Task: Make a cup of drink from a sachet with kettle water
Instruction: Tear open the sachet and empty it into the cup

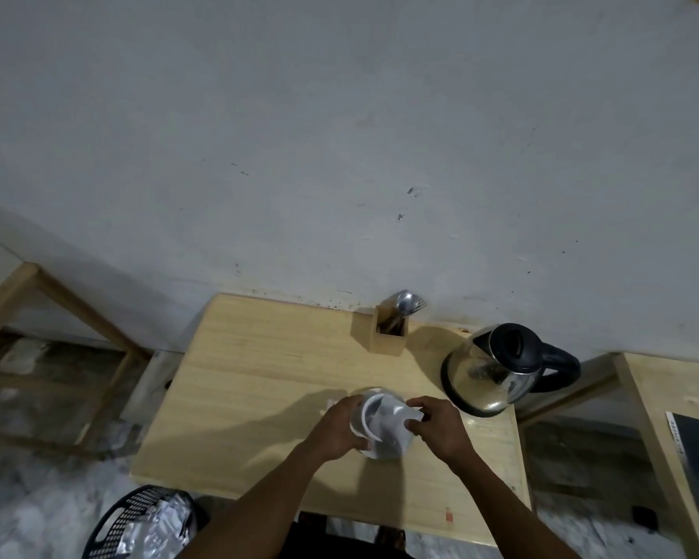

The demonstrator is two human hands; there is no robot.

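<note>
Tearing the sachet [384, 427] over the cup [380, 401]: both hands [342, 427] [440, 427] pinch it. Next, likely tipping powder in; kettle [497, 369] waits at two o'clock.

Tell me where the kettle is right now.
In the head view the kettle stands on the right rear part of the wooden table, right of the wooden cutlery holder and just beyond the right hand.
</note>
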